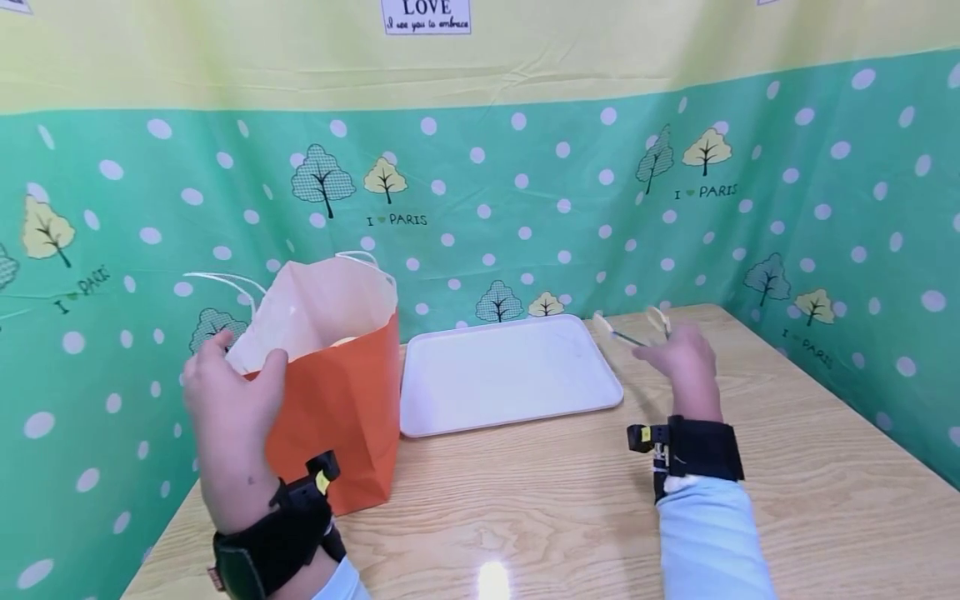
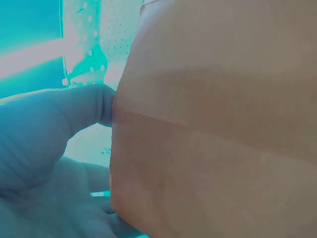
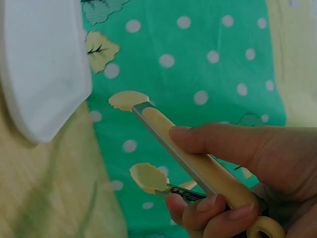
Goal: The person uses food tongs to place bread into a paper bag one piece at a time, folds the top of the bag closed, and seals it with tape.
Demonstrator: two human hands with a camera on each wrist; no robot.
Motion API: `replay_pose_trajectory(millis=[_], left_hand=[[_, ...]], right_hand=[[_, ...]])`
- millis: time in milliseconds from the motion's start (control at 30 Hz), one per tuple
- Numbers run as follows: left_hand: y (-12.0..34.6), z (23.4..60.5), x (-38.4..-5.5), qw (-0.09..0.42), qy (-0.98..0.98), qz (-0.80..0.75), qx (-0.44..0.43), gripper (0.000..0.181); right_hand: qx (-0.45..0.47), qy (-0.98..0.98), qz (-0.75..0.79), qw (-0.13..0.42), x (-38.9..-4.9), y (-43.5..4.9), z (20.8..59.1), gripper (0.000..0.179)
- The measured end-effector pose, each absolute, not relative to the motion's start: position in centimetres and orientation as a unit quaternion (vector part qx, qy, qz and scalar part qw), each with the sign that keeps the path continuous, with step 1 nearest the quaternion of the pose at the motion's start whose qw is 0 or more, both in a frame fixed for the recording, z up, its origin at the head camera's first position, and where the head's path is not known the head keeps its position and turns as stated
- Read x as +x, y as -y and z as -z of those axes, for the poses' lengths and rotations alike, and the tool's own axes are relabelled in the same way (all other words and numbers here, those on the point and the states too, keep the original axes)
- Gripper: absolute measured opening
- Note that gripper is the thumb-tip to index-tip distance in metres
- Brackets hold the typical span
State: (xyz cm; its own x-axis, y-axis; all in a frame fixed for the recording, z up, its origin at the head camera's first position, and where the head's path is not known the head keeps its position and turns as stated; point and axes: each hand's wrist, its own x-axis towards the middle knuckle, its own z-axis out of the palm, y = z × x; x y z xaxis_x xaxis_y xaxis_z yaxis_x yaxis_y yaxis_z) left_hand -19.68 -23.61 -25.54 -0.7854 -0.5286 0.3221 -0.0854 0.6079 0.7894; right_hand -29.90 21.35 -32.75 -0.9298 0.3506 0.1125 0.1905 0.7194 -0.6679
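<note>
My right hand (image 1: 684, 360) grips a pair of tongs (image 3: 195, 161) by the beige handle, thumb on one arm and fingers curled under. Its two scalloped beige heads (image 3: 149, 177) stand apart with nothing between them. In the head view the tongs are just past the tray's right end. An orange paper bag (image 1: 341, 408), white inside with white cord handles, stands upright at the left. My left hand (image 1: 236, 400) is at the bag's near left side, thumb and fingers spread apart. In the left wrist view the thumb (image 2: 84, 106) reaches the bag's edge. Something pale shows just inside the bag's mouth.
A white rectangular tray (image 1: 510, 375) lies on the wooden table (image 1: 525, 500) between the bag and the tongs, near the back. A green and yellow printed curtain (image 1: 465, 179) hangs behind and along both sides.
</note>
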Motion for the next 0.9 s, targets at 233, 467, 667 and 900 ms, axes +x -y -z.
replay_pose_trajectory(millis=[233,467,667,900], left_hand=[[23.4,25.2,-19.6,0.35,0.826,0.407,0.173,0.067],[23.4,25.3,-19.7,0.363,0.827,0.395,0.168,0.065],[23.4,25.5,-19.7,0.357,0.828,0.395,0.174,0.065],[23.3,25.4,-19.6,0.361,0.824,0.401,0.172,0.063]], right_hand=[[-0.188,0.919,-0.344,0.049,-31.2,-22.8,36.5,0.071],[-0.201,0.906,-0.366,0.068,-32.4,-21.7,38.8,0.054],[-0.211,0.925,-0.307,0.072,-32.9,-21.2,39.5,0.053],[-0.145,0.949,-0.271,0.066,-32.9,-18.8,36.6,0.063]])
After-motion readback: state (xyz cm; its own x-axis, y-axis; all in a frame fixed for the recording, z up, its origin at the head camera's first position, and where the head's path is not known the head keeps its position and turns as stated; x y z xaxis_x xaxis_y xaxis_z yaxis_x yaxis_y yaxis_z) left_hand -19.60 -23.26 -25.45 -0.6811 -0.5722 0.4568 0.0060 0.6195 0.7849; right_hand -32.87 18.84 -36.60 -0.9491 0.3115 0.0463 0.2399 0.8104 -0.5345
